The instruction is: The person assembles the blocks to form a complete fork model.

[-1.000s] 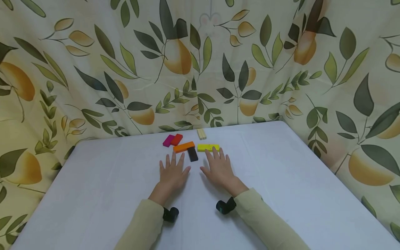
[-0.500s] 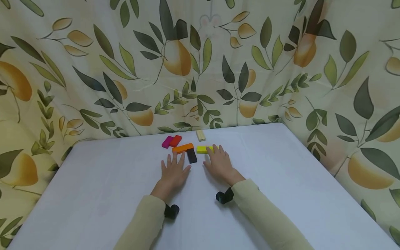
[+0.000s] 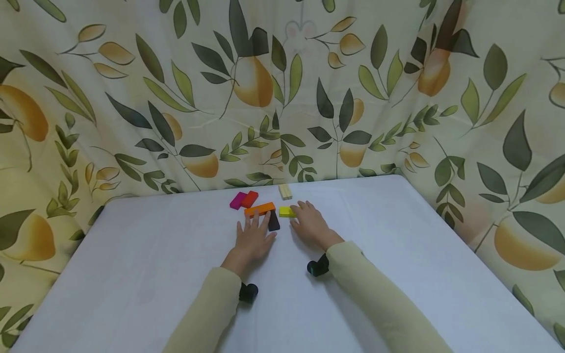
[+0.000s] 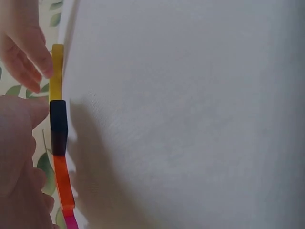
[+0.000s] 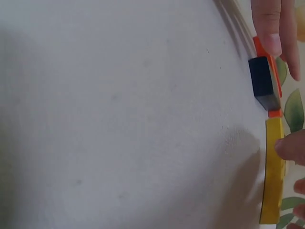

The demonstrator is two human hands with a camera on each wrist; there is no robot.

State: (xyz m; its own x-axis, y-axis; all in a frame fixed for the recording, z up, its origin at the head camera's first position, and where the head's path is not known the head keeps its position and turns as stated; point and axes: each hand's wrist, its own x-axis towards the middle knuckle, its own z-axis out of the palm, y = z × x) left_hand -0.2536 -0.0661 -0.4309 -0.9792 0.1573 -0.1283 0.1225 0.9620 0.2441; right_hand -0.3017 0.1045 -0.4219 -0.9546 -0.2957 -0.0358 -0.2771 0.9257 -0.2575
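My left hand [image 3: 253, 242] reaches over the table with spread fingers, fingertips at the orange block [image 3: 259, 209]. Beside those fingers lies a black block [image 3: 274, 221], its far end against the orange one. My right hand [image 3: 311, 225] is over the right part of a yellow block [image 3: 286, 212], fingers slightly bent and hiding that end. In the right wrist view the right thumb [image 5: 288, 147] overlaps the yellow block [image 5: 272, 191]; contact is hard to tell. The left wrist view shows the black block [image 4: 58, 124] near the left thumb.
Behind the orange block lie a magenta block [image 3: 238, 200] and a red block [image 3: 249, 199], touching. A pale wooden block [image 3: 285, 191] lies near the far edge of the white-covered table [image 3: 150, 274]. A patterned curtain [image 3: 247, 142] hangs behind the table.
My left hand has moved forward and right, its fingertips coming up to the orange block. My right hand has moved forward over the yellow block, its fingers bending more. The blocks look unmoved.
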